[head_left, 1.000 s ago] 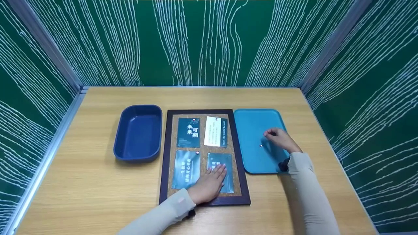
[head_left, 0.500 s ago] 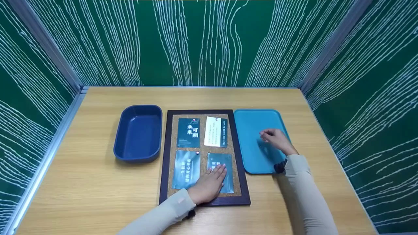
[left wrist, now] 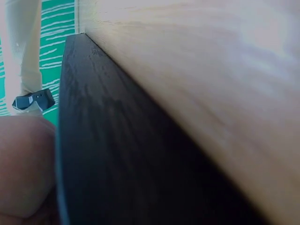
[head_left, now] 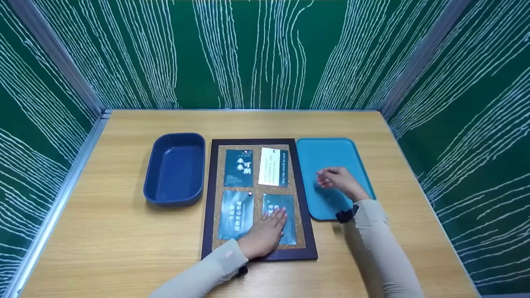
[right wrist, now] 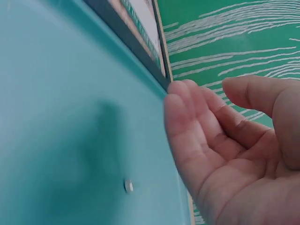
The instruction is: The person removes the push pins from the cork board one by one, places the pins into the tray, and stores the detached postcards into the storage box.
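My left hand (head_left: 265,236) rests flat, fingers straight, over a teal printed card (head_left: 290,225) at the lower right of a dark-framed cork board (head_left: 209,198). Part of that card is hidden under it. In the left wrist view the frame's dark edge (left wrist: 108,140) fills the middle. Above the light-blue tray (head_left: 327,153) hovers my right hand (head_left: 341,182). Its fingers (right wrist: 192,136) are loosely bent, the thumb stands apart from them, and nothing shows between. A small pale pushpin (right wrist: 129,186) lies on the tray below; the hand hides it in the head view.
Three more cards are on the board: a teal one (head_left: 232,169), a white-and-teal one (head_left: 269,174) and another teal one (head_left: 225,219), each with a small pin near its top. A deep blue bin (head_left: 151,169) stands to the left. Green panels (head_left: 323,49) enclose the table.
My right hand has moved left over the tray toward the board, and its pinched fingertips have loosened. The pin is now covered in the head view. My left hand has stayed still.
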A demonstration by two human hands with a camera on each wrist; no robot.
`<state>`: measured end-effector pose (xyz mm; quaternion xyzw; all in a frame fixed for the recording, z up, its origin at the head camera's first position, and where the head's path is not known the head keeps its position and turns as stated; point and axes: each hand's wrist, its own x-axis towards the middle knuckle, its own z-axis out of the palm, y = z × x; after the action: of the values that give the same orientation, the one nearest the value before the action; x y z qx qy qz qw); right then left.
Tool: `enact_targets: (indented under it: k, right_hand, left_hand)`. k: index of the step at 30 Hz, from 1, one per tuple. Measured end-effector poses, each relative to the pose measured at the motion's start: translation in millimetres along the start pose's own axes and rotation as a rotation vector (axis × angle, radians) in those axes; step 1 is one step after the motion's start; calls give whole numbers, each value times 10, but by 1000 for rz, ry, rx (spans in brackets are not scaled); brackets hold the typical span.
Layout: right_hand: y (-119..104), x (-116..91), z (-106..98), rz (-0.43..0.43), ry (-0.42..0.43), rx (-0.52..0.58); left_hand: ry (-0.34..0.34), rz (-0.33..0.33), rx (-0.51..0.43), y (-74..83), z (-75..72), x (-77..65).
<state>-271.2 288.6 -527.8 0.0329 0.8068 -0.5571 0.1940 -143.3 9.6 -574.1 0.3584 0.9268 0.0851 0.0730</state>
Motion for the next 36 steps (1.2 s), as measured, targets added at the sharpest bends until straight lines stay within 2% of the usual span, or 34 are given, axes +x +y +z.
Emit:
enact_targets:
  k: [5,12,18,21,31,36]
  right_hand:
    - [-28,-29,134,36,-56,42]
    - [-23,-63,281,26,-163,95]
    - [5,-89,381,29,-214,171]
    - [28,-105,435,40,-237,172]
    - [103,-145,563,51,-259,167]
    - [131,-154,598,52,-268,188]
  left_hand:
    - [-8,2,-13,-4,4,4]
    - [2,1,-11,8,-3,-3]
    - [-11,-17,0,12,-9,2]
    - [-19,-17,-1,8,-11,10]
    - [8,2,-5,0,0,2]
    - [-2,-2,-22,-1,-12,3]
